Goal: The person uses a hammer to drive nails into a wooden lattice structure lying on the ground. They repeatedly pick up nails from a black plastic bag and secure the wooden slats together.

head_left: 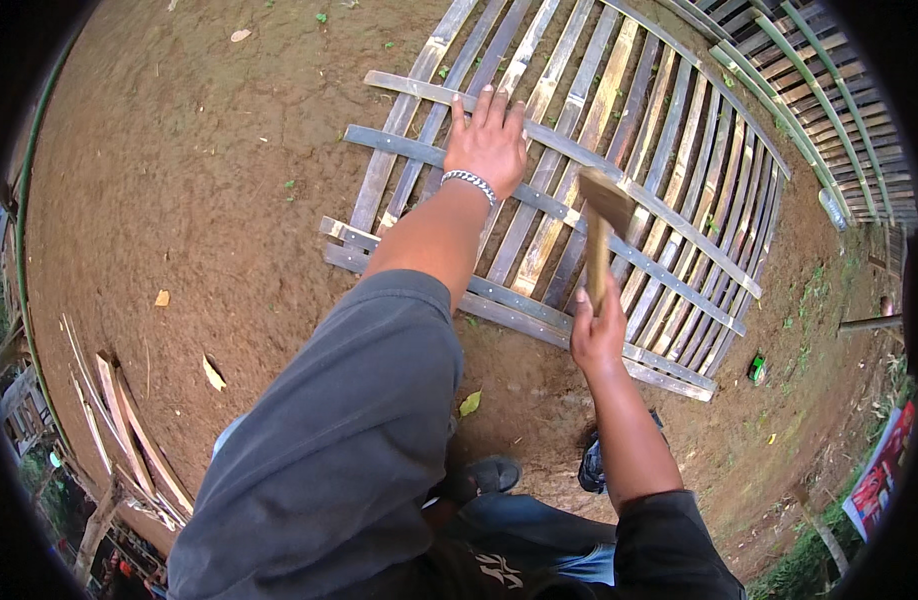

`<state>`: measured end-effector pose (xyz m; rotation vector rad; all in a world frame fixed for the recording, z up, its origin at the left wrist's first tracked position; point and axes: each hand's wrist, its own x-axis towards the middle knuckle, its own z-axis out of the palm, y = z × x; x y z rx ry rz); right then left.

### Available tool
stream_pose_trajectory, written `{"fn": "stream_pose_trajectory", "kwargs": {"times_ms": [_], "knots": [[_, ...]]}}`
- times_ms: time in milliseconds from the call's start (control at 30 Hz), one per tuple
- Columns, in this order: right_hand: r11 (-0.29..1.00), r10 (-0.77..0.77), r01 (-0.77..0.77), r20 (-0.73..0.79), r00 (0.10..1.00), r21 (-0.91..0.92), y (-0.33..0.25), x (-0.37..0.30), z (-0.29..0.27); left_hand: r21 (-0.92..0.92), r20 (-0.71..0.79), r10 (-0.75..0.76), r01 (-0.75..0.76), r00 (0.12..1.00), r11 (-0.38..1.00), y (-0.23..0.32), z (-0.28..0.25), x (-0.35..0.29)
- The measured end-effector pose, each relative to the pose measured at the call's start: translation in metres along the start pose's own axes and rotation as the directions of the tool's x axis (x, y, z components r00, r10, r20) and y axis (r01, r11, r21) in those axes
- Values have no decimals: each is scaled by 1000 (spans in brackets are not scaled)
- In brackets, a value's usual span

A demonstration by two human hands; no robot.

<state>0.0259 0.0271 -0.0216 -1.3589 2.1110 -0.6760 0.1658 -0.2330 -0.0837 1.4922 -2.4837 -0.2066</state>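
A panel of split-bamboo slats [611, 88] lies on the ground in front of me, crossed by several slats. My left hand [487, 145], with a chain bracelet at its wrist, rests flat with spread fingers on the upper cross slat [671, 214]. Below it runs a second cross slat [679, 287], dotted with nail heads. My right hand [599, 335] is closed round the wooden handle of a hammer [598, 262]. Its blurred head hangs over the panel, right of my left hand, between the two cross slats. Whether the head touches a slat I cannot tell.
Bare brown soil surrounds the panel. Another bamboo panel [824, 95] stands at the upper right, near a clear plastic bottle [833, 209]. Loose bamboo strips [129, 430] lie at the lower left. A small green object [757, 368] sits right of the panel. My feet are just below it.
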Motion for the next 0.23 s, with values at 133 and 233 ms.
{"fn": "stream_pose_trajectory", "kwargs": {"times_ms": [133, 233], "knots": [[986, -159, 157, -16, 987, -57, -20, 5, 0, 21, 39, -5, 4, 999, 1000, -2, -5, -1], [982, 188, -178, 254, 949, -63, -2, 17, 2, 0, 43, -14, 14, 999, 1000, -2, 3, 1]]}}
